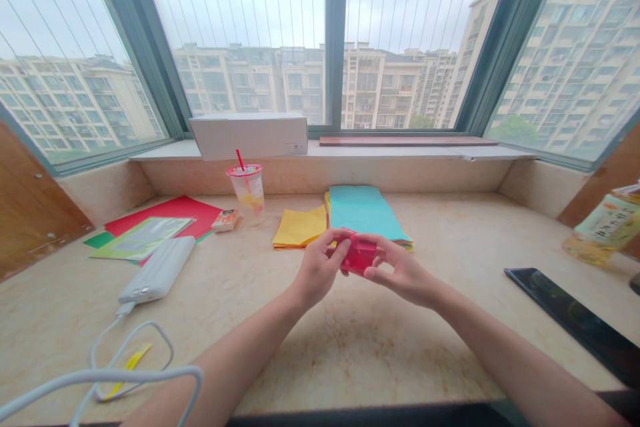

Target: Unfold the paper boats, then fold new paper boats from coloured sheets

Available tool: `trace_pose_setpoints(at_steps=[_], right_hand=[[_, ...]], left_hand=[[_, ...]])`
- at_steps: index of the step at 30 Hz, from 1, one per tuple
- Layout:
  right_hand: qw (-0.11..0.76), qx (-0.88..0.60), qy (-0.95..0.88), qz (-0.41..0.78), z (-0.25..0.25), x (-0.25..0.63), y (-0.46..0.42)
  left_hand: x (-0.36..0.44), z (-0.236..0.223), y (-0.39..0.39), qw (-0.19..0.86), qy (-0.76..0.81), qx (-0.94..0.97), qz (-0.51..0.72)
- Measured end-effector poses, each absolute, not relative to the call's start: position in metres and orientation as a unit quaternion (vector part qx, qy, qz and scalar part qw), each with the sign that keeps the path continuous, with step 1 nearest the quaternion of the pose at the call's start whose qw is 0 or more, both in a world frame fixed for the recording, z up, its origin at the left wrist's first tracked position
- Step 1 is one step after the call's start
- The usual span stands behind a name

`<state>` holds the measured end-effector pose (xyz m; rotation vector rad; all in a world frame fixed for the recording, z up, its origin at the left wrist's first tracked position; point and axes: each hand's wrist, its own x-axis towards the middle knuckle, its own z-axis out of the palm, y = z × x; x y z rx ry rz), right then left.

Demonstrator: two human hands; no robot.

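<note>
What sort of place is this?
Probably a high-rise flat: a wide stone window ledge used as a desk, apartment blocks outside, and a plastic drink cup and power bank.

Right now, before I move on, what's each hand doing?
Left hand: closed, holding the folded red paper at its left side.
Right hand: closed, holding the same paper at its right side.
</note>
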<state>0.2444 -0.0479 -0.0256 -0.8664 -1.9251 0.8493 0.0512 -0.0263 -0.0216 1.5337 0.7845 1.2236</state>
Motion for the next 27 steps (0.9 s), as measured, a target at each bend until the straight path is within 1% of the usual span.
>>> trace_pose_setpoints(at_steps=[7, 13, 18, 23, 27], right_hand=[[0.482, -0.363, -0.709, 0.364, -0.0331, 0.2399, -0.0432], [0.473, -0.332, -0.697, 0.425, -0.0252, 0.2416, -0.0458], [0.513, -0.339, -0.676, 0.406, -0.0266, 0.2404, -0.0441], [0.495, -0.334, -0.691, 0.408, -0.0288, 0.2414, -0.0438], [0.517, -0.375, -0.659, 0.397, -0.0345, 0.2405, -0.0411]], left_hand=[[0.0500, -0.0222, -0.0282, 0.490, 0.315, 0.650, 0.487], [0.0515, -0.0216, -0.0292, 0.487, 0.318, 0.653, 0.485], [0.0519, -0.0239, -0.0286, 0.487, 0.302, 0.660, 0.485], [0.0518, -0.0266, -0.0273, 0.478, 0.307, 0.661, 0.491], [0.0528, -0.0287, -0.0258, 0.480, 0.312, 0.651, 0.498]])
